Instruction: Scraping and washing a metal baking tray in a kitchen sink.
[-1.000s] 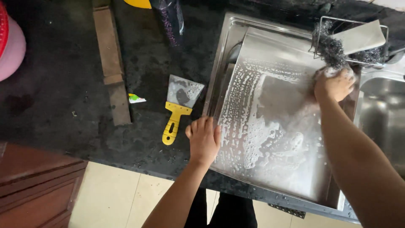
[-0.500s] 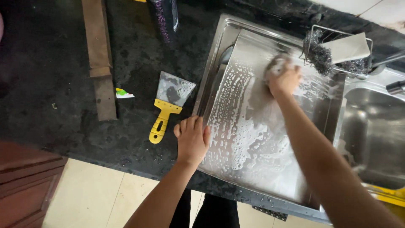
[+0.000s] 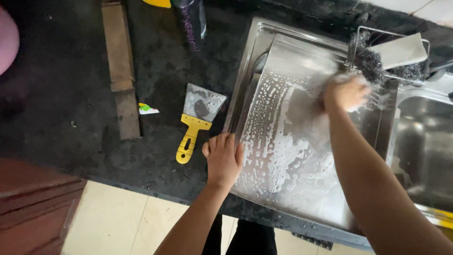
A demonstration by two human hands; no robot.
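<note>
A small white scrap with green and red print (image 3: 147,109) lies on the dark counter (image 3: 71,94) beside a wooden strip (image 3: 121,71). A wire basket (image 3: 394,59) holds steel wool and a pale block. In the sink (image 3: 424,151) lies a soapy metal tray (image 3: 292,141). The left hand (image 3: 223,158) rests flat, fingers together, on the tray's near edge; the right hand (image 3: 347,93) is blurred on the tray, its grip unclear. A yellow-handled scraper (image 3: 196,120) lies nearby.

The metal tray (image 3: 302,141) is silver-grey, speckled and streaked with white soap foam. The scraper (image 3: 196,120) has a yellow handle and a smeared grey blade. The surface (image 3: 61,123) is mottled black, the wooden strip (image 3: 120,66) brown, the steel wool (image 3: 368,59) dark grey.
</note>
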